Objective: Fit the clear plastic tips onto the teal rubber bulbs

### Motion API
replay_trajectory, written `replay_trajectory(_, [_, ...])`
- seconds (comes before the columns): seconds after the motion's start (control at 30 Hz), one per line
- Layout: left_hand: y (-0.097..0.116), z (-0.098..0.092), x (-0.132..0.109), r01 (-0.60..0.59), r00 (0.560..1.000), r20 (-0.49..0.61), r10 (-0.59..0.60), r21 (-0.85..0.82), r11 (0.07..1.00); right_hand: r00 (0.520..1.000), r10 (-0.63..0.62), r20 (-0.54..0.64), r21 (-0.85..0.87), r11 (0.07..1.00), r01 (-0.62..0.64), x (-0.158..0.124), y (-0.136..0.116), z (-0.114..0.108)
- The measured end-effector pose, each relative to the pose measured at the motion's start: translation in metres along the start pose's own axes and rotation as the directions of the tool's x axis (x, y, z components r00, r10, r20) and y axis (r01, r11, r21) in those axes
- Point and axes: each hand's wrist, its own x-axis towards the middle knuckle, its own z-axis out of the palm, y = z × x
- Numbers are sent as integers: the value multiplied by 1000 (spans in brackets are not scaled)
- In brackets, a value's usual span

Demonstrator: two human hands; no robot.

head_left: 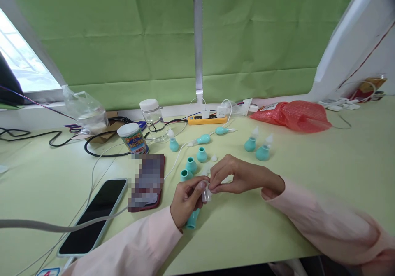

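My left hand is closed around a small clear plastic tube, held upright just above the table. At its upper end, my right hand pinches with thumb and fingertips; whatever lies between those fingertips is too small to make out. Beyond my left hand stand open-topped teal rubber bulbs in a slanting row. A teal piece lies partly hidden under my left hand. Small whitish translucent pieces lie beside my right fingers. Teal bulbs with clear nozzles, like nasal aspirators, stand at the right.
Two phones lie at the left, with cables across and around them. Behind are a printed can, a clear jar, an orange power strip and a red bubble-wrap bag. More teal bulbs lie near the strip.
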Motion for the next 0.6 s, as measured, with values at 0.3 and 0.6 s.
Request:
replay_trajectory(0.3, [-1,0,1,15,997,72,-14,-13,1000,988,142,64,212,965,-152,1,17,2])
replay_trajectory(0.6, [-4,-5,5,48,996,75,-48,-4,999,995,97,30,147,984,-101,0,16,4])
